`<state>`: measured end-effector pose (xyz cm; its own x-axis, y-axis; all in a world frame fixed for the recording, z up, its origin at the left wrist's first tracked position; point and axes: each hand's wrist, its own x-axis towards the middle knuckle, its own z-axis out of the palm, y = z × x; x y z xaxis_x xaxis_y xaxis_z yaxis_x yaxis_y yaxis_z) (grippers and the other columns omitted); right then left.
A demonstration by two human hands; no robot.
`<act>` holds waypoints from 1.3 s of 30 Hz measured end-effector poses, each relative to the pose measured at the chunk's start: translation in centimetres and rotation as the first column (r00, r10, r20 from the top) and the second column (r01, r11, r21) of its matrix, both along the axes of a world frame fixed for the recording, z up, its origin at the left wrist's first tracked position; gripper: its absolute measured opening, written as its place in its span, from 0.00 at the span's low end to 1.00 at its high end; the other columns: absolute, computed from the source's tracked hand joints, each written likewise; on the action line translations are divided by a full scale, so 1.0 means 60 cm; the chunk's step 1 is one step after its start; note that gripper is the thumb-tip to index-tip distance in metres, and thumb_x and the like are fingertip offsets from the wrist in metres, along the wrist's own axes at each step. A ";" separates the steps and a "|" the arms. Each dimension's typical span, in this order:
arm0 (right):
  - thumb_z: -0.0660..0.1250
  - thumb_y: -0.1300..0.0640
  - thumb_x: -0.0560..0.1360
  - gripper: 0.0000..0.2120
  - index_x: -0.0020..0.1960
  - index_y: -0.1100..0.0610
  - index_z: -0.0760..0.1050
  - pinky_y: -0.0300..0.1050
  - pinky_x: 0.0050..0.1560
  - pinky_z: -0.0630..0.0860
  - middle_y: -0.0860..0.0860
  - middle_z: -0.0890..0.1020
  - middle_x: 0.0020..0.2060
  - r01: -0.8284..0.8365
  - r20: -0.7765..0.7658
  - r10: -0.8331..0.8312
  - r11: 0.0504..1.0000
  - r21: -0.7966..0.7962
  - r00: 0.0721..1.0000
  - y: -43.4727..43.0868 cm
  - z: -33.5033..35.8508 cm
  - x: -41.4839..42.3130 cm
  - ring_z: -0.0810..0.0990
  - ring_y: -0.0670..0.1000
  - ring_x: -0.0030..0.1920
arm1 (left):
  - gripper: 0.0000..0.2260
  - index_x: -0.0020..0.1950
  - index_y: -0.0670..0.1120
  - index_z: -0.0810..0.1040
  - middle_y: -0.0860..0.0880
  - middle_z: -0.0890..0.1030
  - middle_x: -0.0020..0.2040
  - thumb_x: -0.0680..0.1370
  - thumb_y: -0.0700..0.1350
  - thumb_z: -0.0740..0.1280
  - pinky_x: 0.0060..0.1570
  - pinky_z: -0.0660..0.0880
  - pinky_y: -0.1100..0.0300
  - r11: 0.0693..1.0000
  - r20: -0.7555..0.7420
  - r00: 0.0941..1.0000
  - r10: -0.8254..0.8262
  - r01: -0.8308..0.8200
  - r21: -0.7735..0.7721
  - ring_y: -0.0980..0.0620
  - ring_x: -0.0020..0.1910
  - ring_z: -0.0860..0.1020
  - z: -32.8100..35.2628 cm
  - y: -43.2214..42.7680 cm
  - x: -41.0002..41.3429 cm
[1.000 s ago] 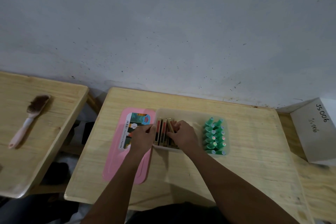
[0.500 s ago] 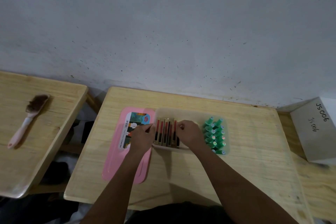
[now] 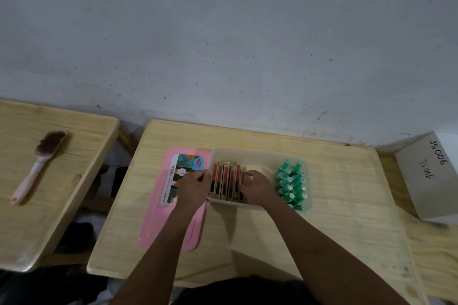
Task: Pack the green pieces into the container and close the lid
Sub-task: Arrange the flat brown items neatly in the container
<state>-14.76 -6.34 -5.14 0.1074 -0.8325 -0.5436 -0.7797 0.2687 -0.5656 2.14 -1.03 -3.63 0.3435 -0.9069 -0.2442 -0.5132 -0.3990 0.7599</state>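
Now your left hand (image 3: pixel 194 184) presses against the left end of the row of red-and-tan boxes (image 3: pixel 226 181) standing in the clear container (image 3: pixel 260 156); your right hand (image 3: pixel 257 187) presses the row's right end, fingers curled over it; both hands squeeze the boxes between them; the green pieces (image 3: pixel 292 184) stand packed in two rows at the container's right end, just beside your right hand; the pink lid (image 3: pixel 158 218) lies flat on the desk (image 3: pixel 342 205), partly under your left hand.
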 end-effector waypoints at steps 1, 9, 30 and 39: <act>0.65 0.56 0.74 0.20 0.65 0.59 0.71 0.44 0.52 0.73 0.56 0.79 0.59 -0.005 -0.003 0.005 1.000 0.007 1.000 0.000 0.001 0.001 0.78 0.55 0.56 | 0.13 0.42 0.42 0.80 0.54 0.74 0.28 0.81 0.47 0.61 0.26 0.65 0.73 1.000 -0.001 1.000 0.003 -0.003 0.001 0.59 0.27 0.72 0.000 0.000 0.000; 0.69 0.54 0.70 0.25 0.65 0.56 0.66 0.46 0.49 0.75 0.54 0.80 0.54 -0.008 -0.028 0.009 0.999 0.035 1.000 0.004 0.002 0.010 0.79 0.54 0.52 | 0.14 0.44 0.39 0.80 0.53 0.74 0.29 0.80 0.46 0.61 0.24 0.68 0.76 1.000 -0.004 1.000 0.009 -0.010 -0.010 0.59 0.27 0.72 0.000 0.001 0.000; 0.64 0.56 0.74 0.10 0.52 0.54 0.82 0.50 0.50 0.80 0.52 0.85 0.47 0.020 0.037 -0.017 0.995 -0.093 0.999 -0.016 0.012 0.036 0.83 0.52 0.45 | 0.12 0.42 0.44 0.80 0.51 0.76 0.31 0.80 0.46 0.61 0.30 0.66 0.67 1.000 -0.016 1.000 -0.012 0.011 -0.027 0.57 0.29 0.73 -0.012 -0.001 0.004; 0.60 0.53 0.72 0.10 0.52 0.47 0.75 0.50 0.44 0.79 0.52 0.80 0.50 -0.244 -0.127 0.234 0.967 -0.073 0.964 -0.065 -0.003 0.018 0.80 0.54 0.43 | 0.14 0.46 0.39 0.81 0.51 0.75 0.32 0.80 0.48 0.61 0.29 0.65 0.68 1.000 -0.003 1.000 -0.001 0.001 -0.023 0.58 0.29 0.72 -0.016 -0.001 0.004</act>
<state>-13.68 -10.22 -5.30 0.2492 -0.8351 -0.4903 -0.8770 0.0201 -0.4800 2.40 -1.10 -4.61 0.3417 -0.9126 -0.2243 -0.5110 -0.3808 0.7706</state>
